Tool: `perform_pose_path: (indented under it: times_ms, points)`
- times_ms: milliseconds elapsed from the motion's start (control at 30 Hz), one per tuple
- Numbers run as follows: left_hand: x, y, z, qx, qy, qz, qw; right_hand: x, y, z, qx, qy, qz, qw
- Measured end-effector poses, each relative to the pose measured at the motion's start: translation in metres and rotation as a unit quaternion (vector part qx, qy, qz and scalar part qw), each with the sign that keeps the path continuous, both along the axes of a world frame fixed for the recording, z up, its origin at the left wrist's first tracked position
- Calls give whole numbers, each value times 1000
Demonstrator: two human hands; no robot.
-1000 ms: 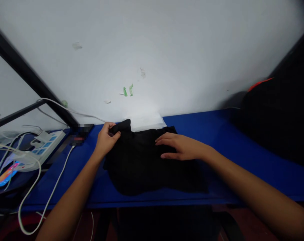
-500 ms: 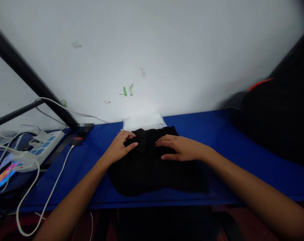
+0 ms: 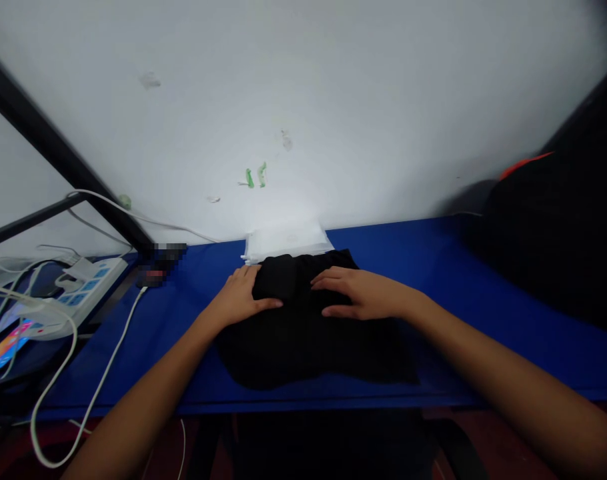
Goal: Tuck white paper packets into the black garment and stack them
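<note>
A black piece of cloth [image 3: 313, 350], perhaps a garment, lies spread on the blue table in front of me. My left hand [image 3: 241, 293] rests at its upper left, thumb and fingers apart. Between that thumb and the fingers is a darker, rounded black patch [image 3: 275, 276]; whether it is a fold of the cloth or a separate piece, I cannot tell. Lying on the right part of the cloth, my right hand [image 3: 356, 293] has its fingers loosely stretched out and a gap below them to the thumb. Behind the cloth's far edge is a white plastic packet [image 3: 288, 241].
Left of the cloth, the blue table [image 3: 383, 243] holds a dark pixelated object [image 3: 161, 267] with a white cable [image 3: 118, 363]. A power strip [image 3: 91, 287] and a lit phone [image 3: 8, 347] are farther left. A large black bag-like shape [image 3: 558, 247] stands at right.
My left hand has drawn slightly left and down, its thumb straighter, and the rounded black patch beside it now shows more. My right hand has stayed almost still.
</note>
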State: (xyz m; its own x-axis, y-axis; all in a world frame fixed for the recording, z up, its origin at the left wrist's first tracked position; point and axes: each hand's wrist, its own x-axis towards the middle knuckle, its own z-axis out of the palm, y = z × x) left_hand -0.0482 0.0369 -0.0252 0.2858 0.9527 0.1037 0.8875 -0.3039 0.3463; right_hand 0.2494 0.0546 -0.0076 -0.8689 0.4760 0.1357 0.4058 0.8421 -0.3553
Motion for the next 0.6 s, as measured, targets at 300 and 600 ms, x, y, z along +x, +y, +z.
perform_pose_path:
  times_ms: [300, 600]
  points:
    - [2, -2, 5, 81, -31, -70, 994, -5, -2, 0, 22, 4, 13, 1000]
    - [6, -4, 6, 81, -9, -161, 983, -12, -3, -10, 40, 27, -30, 998]
